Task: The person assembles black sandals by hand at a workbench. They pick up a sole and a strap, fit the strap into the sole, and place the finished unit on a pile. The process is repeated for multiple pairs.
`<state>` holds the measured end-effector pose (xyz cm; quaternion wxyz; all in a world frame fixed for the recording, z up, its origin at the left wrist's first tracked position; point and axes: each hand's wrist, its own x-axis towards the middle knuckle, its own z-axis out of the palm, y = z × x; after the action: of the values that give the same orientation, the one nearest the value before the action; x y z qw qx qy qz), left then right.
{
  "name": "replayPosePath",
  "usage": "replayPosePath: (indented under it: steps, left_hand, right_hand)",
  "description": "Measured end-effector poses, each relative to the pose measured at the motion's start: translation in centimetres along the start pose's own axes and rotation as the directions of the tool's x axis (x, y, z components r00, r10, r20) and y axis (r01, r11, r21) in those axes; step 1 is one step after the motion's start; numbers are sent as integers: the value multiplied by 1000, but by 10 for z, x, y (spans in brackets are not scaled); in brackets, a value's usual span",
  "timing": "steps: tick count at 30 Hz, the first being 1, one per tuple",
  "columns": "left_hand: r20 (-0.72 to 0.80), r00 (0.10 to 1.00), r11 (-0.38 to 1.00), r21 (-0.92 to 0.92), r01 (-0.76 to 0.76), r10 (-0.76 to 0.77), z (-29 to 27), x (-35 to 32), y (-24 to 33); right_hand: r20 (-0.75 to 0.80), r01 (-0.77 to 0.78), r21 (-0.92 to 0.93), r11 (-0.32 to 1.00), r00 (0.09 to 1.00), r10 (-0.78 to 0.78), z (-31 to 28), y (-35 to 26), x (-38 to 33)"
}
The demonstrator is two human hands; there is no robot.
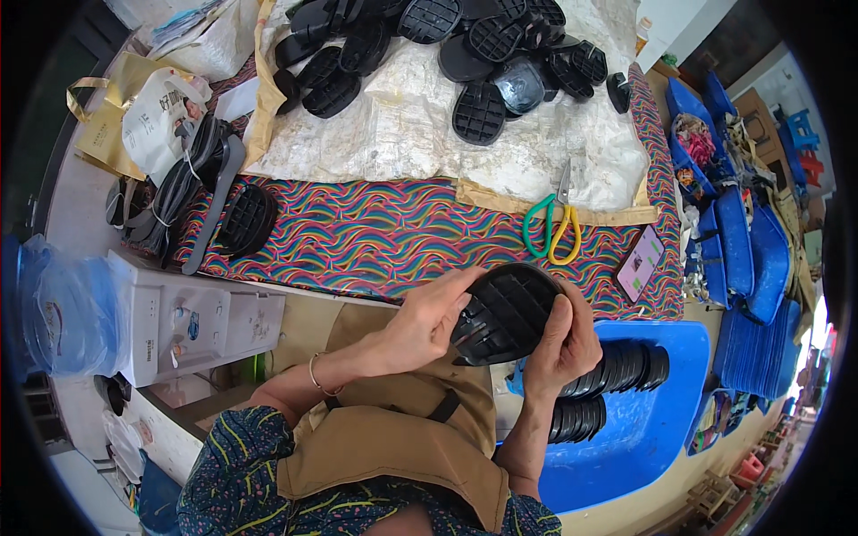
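You hold one black sole-like piece [514, 308] in front of you, above the near edge of the bench [375, 237]. Your right grip [569, 339] is closed on its right side, thumb on the face and the other fingers behind. Your left grip [420, 322] lies bent along its left edge; whether those fingertips pinch anything, you cannot tell from here.

The likeliest trouble is a slip: the face looks smooth and glossy between its ridges, so if your right thumb eased, the piece could twist or drop towards the blue tub [617, 482] below. Pressing hard on the thin lower-left end might bend it.

The piece is rounded, apparently rubber or plastic, with a raised grid. Similar pieces stand packed in ribbed black rows [630, 368] in the smooth-walled tub. Ahead, a loose heap of black pieces [496, 40] sits on a creased, whitish sheet [393, 143]. Scissors with green and yellow loop handles [564, 237] rest at its near edge, over cloth patterned in rainbow waves.
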<state>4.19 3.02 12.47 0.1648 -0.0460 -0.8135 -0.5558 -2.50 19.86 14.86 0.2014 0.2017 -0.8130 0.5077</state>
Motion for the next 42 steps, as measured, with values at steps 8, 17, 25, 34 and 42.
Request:
replayPosePath:
  steps: [8, 17, 25, 34, 42]
  left_hand:
    - [66, 984, 985, -26, 170, -168, -2, -3, -6]
    - [155, 932, 685, 641, -348, 328, -32, 18, -36]
    - [-45, 994, 963, 256, -85, 99, -25, 12, -61]
    - [-7, 997, 997, 16, -74, 74, -33, 15, -68]
    - [66, 998, 996, 92, 13, -19, -43, 23, -65]
  right_hand:
    - [-78, -41, 85, 995, 996, 48, 15, 15, -23]
    - [245, -35, -44, 998, 968, 45, 20, 27, -21]
    - [434, 38, 133, 990, 896, -92, 64, 42, -15]
    - [422, 76, 134, 988, 898, -126, 70, 41, -13]
    - [454, 151, 70, 986, 876, -166, 75, 39, -10]
